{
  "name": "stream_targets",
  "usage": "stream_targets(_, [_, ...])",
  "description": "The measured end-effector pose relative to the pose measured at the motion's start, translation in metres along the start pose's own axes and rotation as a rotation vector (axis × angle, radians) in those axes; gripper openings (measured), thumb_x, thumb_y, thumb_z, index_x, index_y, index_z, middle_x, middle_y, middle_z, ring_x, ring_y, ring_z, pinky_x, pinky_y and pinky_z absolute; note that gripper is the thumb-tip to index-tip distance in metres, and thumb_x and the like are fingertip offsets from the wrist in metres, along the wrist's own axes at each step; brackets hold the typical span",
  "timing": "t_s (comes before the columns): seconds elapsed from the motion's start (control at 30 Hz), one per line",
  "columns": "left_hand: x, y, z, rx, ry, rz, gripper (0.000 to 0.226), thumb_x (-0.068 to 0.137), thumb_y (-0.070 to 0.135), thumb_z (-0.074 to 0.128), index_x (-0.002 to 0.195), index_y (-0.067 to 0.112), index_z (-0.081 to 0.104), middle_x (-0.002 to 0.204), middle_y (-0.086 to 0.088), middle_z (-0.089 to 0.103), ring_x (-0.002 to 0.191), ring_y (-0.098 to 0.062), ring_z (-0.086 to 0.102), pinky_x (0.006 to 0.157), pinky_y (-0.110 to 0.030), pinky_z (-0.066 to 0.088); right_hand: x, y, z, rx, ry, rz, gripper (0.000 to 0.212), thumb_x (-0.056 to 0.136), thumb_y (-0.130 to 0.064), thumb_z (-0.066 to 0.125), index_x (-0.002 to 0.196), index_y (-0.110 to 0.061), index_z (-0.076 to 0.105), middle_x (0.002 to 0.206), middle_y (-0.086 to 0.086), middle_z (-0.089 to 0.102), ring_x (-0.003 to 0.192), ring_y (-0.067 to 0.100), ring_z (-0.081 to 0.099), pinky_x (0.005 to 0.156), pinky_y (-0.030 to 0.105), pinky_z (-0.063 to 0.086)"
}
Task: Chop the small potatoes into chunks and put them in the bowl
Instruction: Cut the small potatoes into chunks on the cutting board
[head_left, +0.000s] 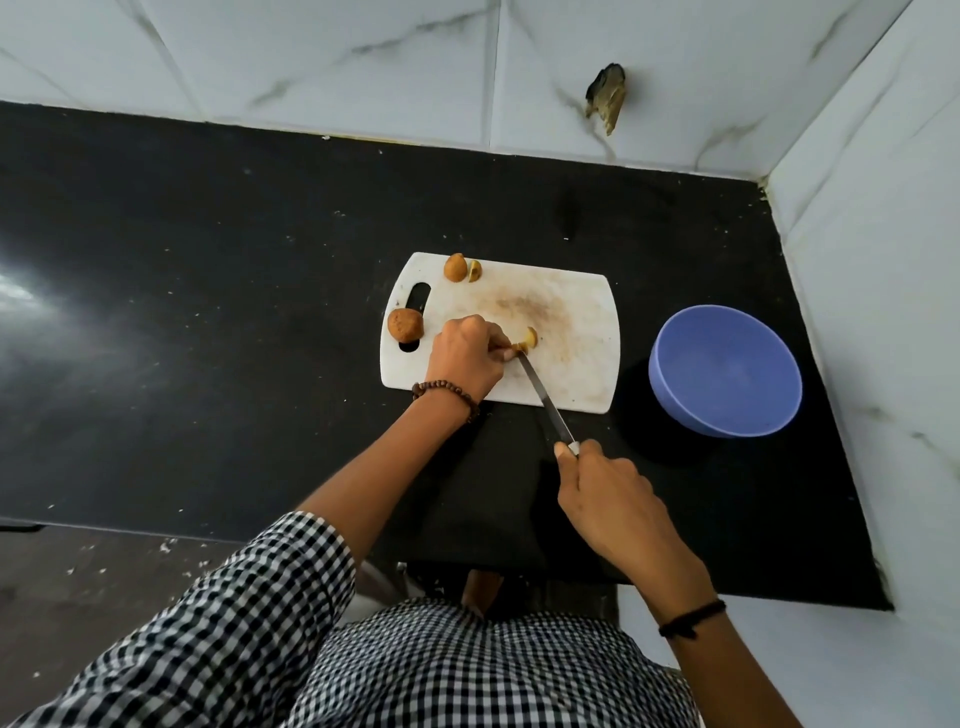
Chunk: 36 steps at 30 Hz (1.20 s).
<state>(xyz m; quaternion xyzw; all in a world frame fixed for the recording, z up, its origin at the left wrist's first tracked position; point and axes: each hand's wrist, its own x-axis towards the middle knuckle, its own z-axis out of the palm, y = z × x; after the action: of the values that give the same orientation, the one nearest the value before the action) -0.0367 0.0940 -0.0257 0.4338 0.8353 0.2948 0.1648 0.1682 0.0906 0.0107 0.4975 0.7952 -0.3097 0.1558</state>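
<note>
Head view: potato piece (525, 342) at left hand (466, 355) fingertips.

A white cutting board (566, 322) carries brown potatoes (405, 326) on a black speckled counter (208, 291). The bowl (725, 370) is periwinkle blue, the sleeve (218, 623) black-and-white checked, the wall tiles (363, 57) white, grey-veined.

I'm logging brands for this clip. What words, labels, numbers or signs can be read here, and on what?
None can be read. The white cutting board, blue bowl, knife, black counter and wall tiles show no print.
Its handle is hidden inside the right hand, so any mark there cannot be seen.
</note>
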Motion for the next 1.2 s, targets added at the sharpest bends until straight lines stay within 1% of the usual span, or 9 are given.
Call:
stream_targets(0.1, [-0.001, -0.001, -0.001, -0.002, 0.001, 0.01, 0.009, 0.085, 0.011, 0.069, 0.09, 0.013, 0.076, 0.089, -0.002, 0.068, 0.086, -0.018, 0.062, 0.078, -0.034, 0.055, -0.003, 0.002, -0.007, 0.07, 0.037, -0.007, 0.041, 0.106, -0.051, 0.026, 0.101, -0.02, 0.053, 0.08, -0.001, 0.058, 0.068, 0.011, 0.057, 0.061, 0.03, 0.044])
stream_targets(0.17, [-0.002, -0.002, -0.001, 0.015, -0.001, 0.023, 0.011, 0.086, 0.009, 0.066, 0.091, 0.013, 0.075, 0.091, -0.003, 0.067, 0.088, -0.019, 0.061, 0.079, -0.033, 0.053, -0.002, -0.002, -0.01, 0.147, 0.078, -0.021, 0.041, 0.106, -0.052, 0.028, 0.099, -0.02, 0.054, 0.075, -0.001, 0.058, 0.064, 0.011, 0.057, 0.059, 0.03, 0.044])
stream_targets(0.3, [-0.002, -0.003, 0.002, 0.016, 0.008, 0.02, 0.011, 0.085, 0.011, 0.068, 0.092, 0.013, 0.075, 0.091, -0.003, 0.066, 0.087, -0.019, 0.06, 0.08, -0.034, 0.054, 0.011, -0.02, -0.008, 0.19, 0.109, -0.07, 0.043, 0.106, -0.053, 0.028, 0.105, -0.018, 0.053, 0.083, 0.003, 0.062, 0.073, 0.016, 0.063, 0.06, 0.033, 0.046])
stream_targets(0.4, [-0.002, -0.004, 0.002, -0.004, 0.021, -0.002, 0.009, 0.083, 0.012, 0.071, 0.091, 0.012, 0.075, 0.089, -0.003, 0.067, 0.084, -0.018, 0.061, 0.079, -0.035, 0.055, 0.023, -0.029, -0.002, 0.168, 0.134, -0.101, 0.047, 0.106, -0.054, 0.025, 0.109, -0.016, 0.053, 0.09, 0.006, 0.063, 0.081, 0.022, 0.064, 0.07, 0.043, 0.054])
stream_targets(0.53, [-0.002, -0.002, 0.001, 0.011, 0.019, -0.002, 0.011, 0.084, 0.014, 0.069, 0.094, 0.012, 0.075, 0.09, -0.005, 0.067, 0.085, -0.019, 0.06, 0.075, -0.029, 0.051, 0.029, -0.038, 0.001, 0.139, 0.142, -0.097, 0.047, 0.106, -0.052, 0.025, 0.108, -0.014, 0.053, 0.099, 0.01, 0.064, 0.091, 0.029, 0.064, 0.083, 0.052, 0.054])
stream_targets(0.77, [-0.002, 0.0, 0.002, 0.002, 0.031, -0.027, 0.013, 0.084, 0.009, 0.067, 0.094, 0.013, 0.076, 0.09, -0.005, 0.067, 0.085, -0.019, 0.061, 0.075, -0.026, 0.05, 0.034, -0.045, 0.006, 0.017, 0.182, -0.083, 0.044, 0.108, -0.047, 0.024, 0.11, -0.012, 0.05, 0.104, 0.012, 0.062, 0.097, 0.033, 0.062, 0.081, 0.048, 0.053])
stream_targets(0.93, [-0.002, 0.002, 0.002, 0.01, 0.035, -0.029, 0.014, 0.083, 0.005, 0.068, 0.094, 0.01, 0.075, 0.095, -0.007, 0.067, 0.089, -0.021, 0.062, 0.082, -0.033, 0.054, 0.032, -0.045, 0.009, -0.084, 0.241, -0.101, 0.039, 0.109, -0.043, 0.025, 0.109, -0.011, 0.048, 0.099, 0.012, 0.063, 0.093, 0.033, 0.064, 0.073, 0.044, 0.051])
stream_targets(1.07, [-0.004, 0.004, 0.001, 0.005, 0.045, -0.038, 0.015, 0.083, 0.003, 0.065, 0.092, 0.009, 0.075, 0.093, -0.007, 0.068, 0.086, -0.021, 0.063, 0.079, -0.032, 0.055, 0.03, -0.044, 0.007, -0.085, 0.199, -0.082, 0.038, 0.109, -0.043, 0.026, 0.111, -0.011, 0.048, 0.101, 0.011, 0.063, 0.094, 0.032, 0.064, 0.079, 0.049, 0.054])
stream_targets(1.2, [-0.004, 0.004, 0.0, -0.012, 0.049, -0.042, 0.016, 0.082, 0.001, 0.064, 0.088, 0.01, 0.075, 0.089, -0.007, 0.068, 0.083, -0.02, 0.063, 0.077, -0.034, 0.055, 0.024, -0.037, 0.009, -0.075, 0.142, -0.054, 0.037, 0.109, -0.042, 0.027, 0.117, -0.011, 0.047, 0.106, 0.011, 0.061, 0.098, 0.031, 0.063, 0.079, 0.044, 0.052])
